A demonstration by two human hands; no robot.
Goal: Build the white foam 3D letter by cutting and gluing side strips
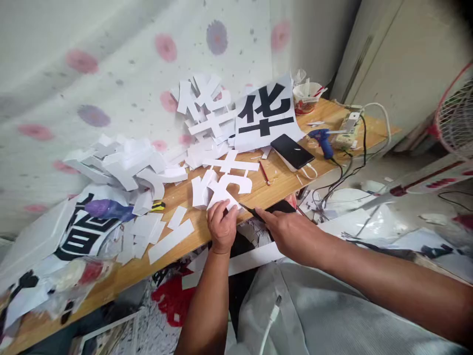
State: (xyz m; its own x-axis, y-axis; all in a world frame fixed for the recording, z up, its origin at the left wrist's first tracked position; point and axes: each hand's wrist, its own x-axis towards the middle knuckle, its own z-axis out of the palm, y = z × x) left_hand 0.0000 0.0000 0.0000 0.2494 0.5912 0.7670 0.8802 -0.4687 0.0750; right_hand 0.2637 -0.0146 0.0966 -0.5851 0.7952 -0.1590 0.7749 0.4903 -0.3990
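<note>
My left hand (221, 227) is closed at the table's front edge, its fingers and thumb pinching the lower corner of a white raised character (232, 177) that looks like foam board. From the other side my right hand (279, 229) grips a slim black tool (249, 209). The tool's dark tip meets or nearly meets the same corner, close to my left thumb; its exact kind is hard to make out. Behind the character lies a sheet (266, 113) printed with a large black character. A red pencil (264, 173) rests to its right.
More white letters (127, 160) are piled at left, above white strips (171, 240) and a yellow-black cutter (158, 206). At right are a phone (292, 152), a blue glue gun (323, 140), a power strip (347, 129), cables and a paper tub (306, 98). A fan (456, 113) stands beyond.
</note>
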